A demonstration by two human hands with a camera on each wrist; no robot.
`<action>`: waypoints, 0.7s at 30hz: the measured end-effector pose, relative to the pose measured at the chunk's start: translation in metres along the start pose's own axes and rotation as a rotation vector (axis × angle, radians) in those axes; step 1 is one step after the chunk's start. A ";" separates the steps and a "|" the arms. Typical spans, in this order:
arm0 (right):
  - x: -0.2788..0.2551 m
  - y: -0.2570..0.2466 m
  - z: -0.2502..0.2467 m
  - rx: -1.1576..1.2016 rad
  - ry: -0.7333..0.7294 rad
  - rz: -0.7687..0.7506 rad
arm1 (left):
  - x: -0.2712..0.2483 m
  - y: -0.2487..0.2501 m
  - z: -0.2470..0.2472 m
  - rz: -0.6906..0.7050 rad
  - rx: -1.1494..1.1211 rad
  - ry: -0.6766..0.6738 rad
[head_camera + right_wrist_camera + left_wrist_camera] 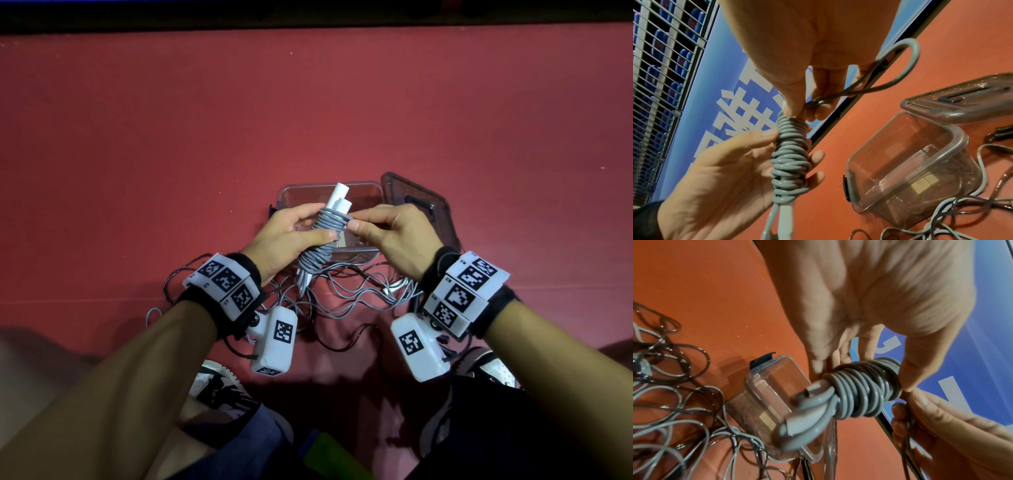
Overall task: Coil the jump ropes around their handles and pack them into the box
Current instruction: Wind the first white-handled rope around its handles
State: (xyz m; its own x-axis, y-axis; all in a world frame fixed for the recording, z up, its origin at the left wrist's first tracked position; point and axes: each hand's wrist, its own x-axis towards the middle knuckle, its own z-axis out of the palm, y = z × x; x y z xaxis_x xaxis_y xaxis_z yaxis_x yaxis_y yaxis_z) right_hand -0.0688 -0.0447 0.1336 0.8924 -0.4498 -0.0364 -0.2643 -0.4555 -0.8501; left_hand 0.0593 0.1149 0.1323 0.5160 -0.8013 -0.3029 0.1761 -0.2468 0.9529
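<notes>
Above the open box [363, 192], left hand [291, 236] grips the coiled rope [325, 236]; right hand [387, 229] pinches its loop.

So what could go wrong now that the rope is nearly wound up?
1. The right hand pinches only the last loop of grey rope; if that loop slips, the coil that the left hand holds around the white handles may spring loose.
2. The other ropes lie tangled on the floor against the box, so strands might snag during packing.
3. The finished bundle looks long; it may only fit the box lying flat.
</notes>
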 end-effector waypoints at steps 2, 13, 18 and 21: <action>0.000 0.000 -0.001 -0.047 -0.001 -0.020 | 0.000 0.000 0.003 0.002 0.013 -0.020; -0.001 -0.004 -0.002 -0.161 -0.095 -0.016 | 0.000 -0.003 0.003 -0.034 0.025 0.024; 0.000 -0.002 -0.004 -0.135 -0.109 0.021 | 0.000 -0.001 0.002 -0.045 -0.046 0.017; -0.001 -0.003 -0.005 -0.090 -0.091 0.011 | 0.001 -0.001 0.001 -0.052 -0.026 -0.007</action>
State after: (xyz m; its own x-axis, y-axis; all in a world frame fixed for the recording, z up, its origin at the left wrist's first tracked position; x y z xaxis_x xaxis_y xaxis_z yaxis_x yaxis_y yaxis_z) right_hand -0.0709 -0.0464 0.1384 0.9176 -0.3857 -0.0959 -0.3022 -0.5204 -0.7987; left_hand 0.0586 0.1140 0.1310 0.5000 -0.7915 -0.3515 0.2245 -0.2735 0.9353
